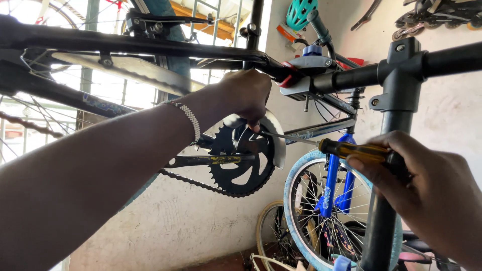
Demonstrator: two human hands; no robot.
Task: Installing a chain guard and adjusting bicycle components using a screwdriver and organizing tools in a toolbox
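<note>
A worn yellow label [225,160] runs as a narrow strip along the dark crank arm [201,161], just left of the black chainring [244,159]; its marks are too scuffed to make out. A faint patterned decal [100,104] of pale colours lies on the dark frame tube [60,93] at left, blurred. On the blue fork [329,188] of the bicycle behind, a small light decal [325,197] sits lengthwise. No packages, signs or screens show.
</note>
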